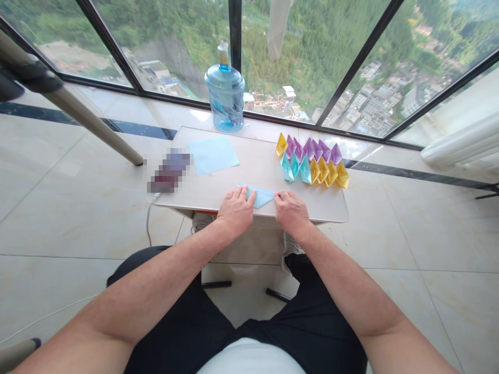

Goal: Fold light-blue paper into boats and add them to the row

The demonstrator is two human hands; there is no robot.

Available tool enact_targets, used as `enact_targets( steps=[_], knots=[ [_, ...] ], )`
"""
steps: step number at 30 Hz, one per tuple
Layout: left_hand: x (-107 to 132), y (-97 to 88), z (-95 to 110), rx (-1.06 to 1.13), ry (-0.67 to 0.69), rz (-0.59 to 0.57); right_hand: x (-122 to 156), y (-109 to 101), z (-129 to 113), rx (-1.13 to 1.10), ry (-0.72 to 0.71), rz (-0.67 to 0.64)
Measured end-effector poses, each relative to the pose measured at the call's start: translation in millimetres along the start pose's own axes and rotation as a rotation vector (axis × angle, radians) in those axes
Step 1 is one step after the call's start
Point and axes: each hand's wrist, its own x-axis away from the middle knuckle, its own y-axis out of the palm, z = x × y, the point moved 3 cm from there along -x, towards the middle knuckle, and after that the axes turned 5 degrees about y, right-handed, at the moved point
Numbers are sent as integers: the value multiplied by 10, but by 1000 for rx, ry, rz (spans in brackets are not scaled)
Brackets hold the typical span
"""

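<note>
A light blue folded paper (262,197) lies near the front edge of a small beige table (218,187). My left hand (235,210) rests on the paper's left part, fingers stretched flat and together. My right hand (289,209) presses on the paper's right end with its fingers curled down. A flat light blue sheet (213,154) lies further back on the table. At the right stand rows of folded paper boats (312,163) in yellow, purple and teal.
A blue water jug (225,93) stands on the sill behind the table, in front of large windows. A blurred dark object (169,170) lies at the table's left, with a cable (148,223) hanging down. A slanted pole (78,111) crosses the left. Tiled floor surrounds the table.
</note>
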Motion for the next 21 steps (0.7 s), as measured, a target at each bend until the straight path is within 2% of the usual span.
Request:
enact_targets(
  steps=[11, 17, 21],
  knots=[
    [-3, -15, -21, -3, -48, -27, 35, -22, 40, 14, 69, -30],
    [0, -22, -20, 48, -137, -29, 43, 7, 50, -17, 114, 17],
    [13, 7, -17, 87, -142, 26, 42, 59, 108, -139, 240, 115]
  ],
)
